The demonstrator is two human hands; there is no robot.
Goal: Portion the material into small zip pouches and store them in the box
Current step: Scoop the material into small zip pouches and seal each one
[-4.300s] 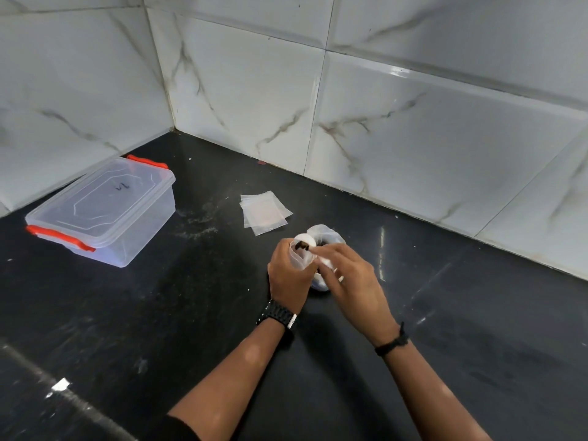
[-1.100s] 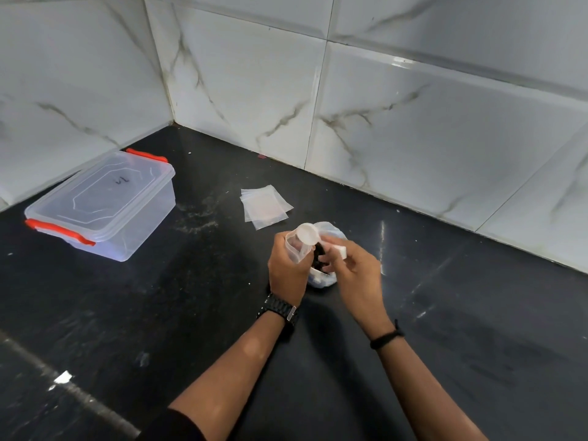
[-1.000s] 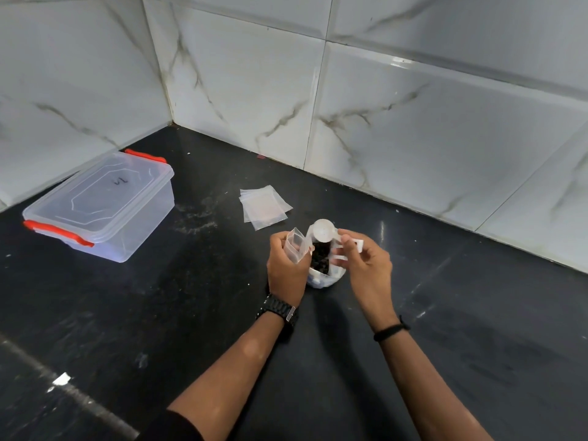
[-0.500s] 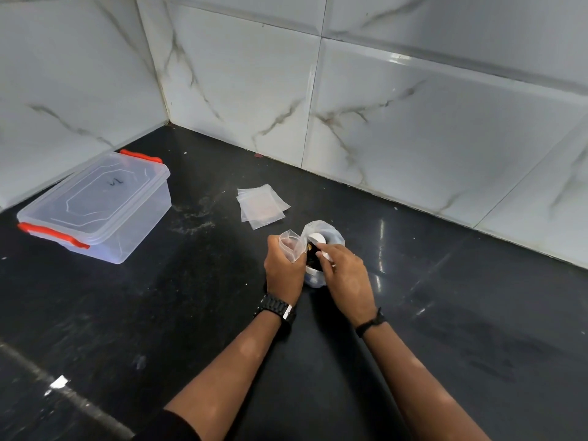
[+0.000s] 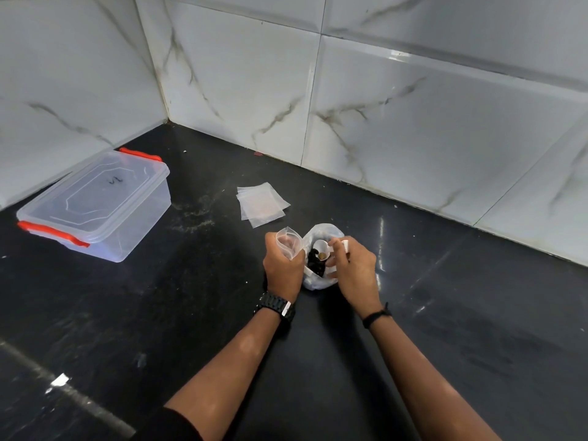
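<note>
The left hand (image 5: 283, 265) is gripping an open zip pouch (image 5: 289, 242) while the right hand (image 5: 353, 265) is pinching a white scoop (image 5: 324, 248) inside the material bag (image 5: 319, 278) on the desk (image 5: 191, 313); the lidded box (image 5: 95, 205) is sitting well apart.

The only marking of any kind is a small dark handwritten scrawl on the clear lid of the plastic box (image 5: 95, 202), which sits at the far left of the table (image 5: 159, 313). It stands near the lid's far end, inside the raised octagonal panel. It looks like two or three short pen strokes, perhaps a letter or a numeral, but it is too small and blurred to read with any certainty. No printed label, brand or number can be read anywhere else.
</note>
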